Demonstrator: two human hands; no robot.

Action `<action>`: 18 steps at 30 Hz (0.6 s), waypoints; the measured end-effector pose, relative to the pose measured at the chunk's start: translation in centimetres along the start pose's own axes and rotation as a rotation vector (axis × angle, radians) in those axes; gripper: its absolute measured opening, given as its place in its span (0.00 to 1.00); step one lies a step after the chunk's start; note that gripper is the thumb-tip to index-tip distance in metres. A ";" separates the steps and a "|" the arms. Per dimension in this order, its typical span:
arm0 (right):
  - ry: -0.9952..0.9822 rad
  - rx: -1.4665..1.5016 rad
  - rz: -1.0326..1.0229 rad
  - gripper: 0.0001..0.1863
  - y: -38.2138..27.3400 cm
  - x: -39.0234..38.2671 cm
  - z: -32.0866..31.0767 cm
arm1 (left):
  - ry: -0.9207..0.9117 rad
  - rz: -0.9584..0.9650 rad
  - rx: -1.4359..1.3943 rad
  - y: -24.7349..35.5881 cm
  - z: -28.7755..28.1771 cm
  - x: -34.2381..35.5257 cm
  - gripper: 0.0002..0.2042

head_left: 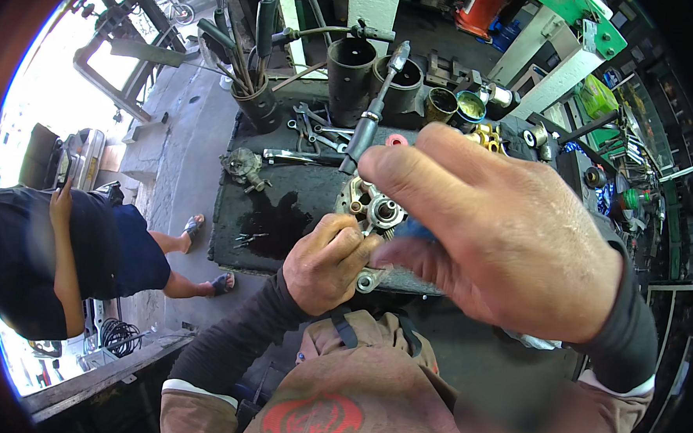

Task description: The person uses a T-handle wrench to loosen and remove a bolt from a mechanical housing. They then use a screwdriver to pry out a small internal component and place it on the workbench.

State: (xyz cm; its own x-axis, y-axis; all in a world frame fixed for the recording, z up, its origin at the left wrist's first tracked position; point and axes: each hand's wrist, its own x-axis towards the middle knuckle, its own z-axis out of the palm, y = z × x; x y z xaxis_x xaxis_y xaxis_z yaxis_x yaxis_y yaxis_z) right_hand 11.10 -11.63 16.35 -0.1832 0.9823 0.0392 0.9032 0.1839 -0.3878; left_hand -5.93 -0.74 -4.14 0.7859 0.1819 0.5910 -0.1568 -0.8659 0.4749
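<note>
Up close, my left hand clamps the round grey metal pump housing above the dark oily workbench. My right hand hovers just right of the housing, pinching something blue I cannot identify. A long socket wrench rises behind the housing.

Right hand blurred, perhaps gripping
</note>
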 end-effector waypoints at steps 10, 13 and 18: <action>0.799 1.176 -0.060 0.20 2.3 -1.2 7.2 | -0.111 -0.004 0.021 0.5 -1.0 0.7 0.20; 0.832 1.202 0.026 0.25 2.7 -1.2 6.1 | -0.069 -0.026 0.018 0.8 -0.7 1.1 0.17; 0.893 1.167 0.121 0.25 3.3 -0.4 7.1 | -0.053 -0.011 0.020 0.4 -0.5 0.7 0.19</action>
State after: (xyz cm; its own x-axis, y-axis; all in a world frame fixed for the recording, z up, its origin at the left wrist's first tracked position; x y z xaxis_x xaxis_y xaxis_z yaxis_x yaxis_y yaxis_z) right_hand 11.38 -11.69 8.58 0.5548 0.7648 0.3275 -0.0011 0.3943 -0.9190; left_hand -5.72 -0.77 -3.19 0.8183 0.1671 0.5499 -0.1361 -0.8732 0.4679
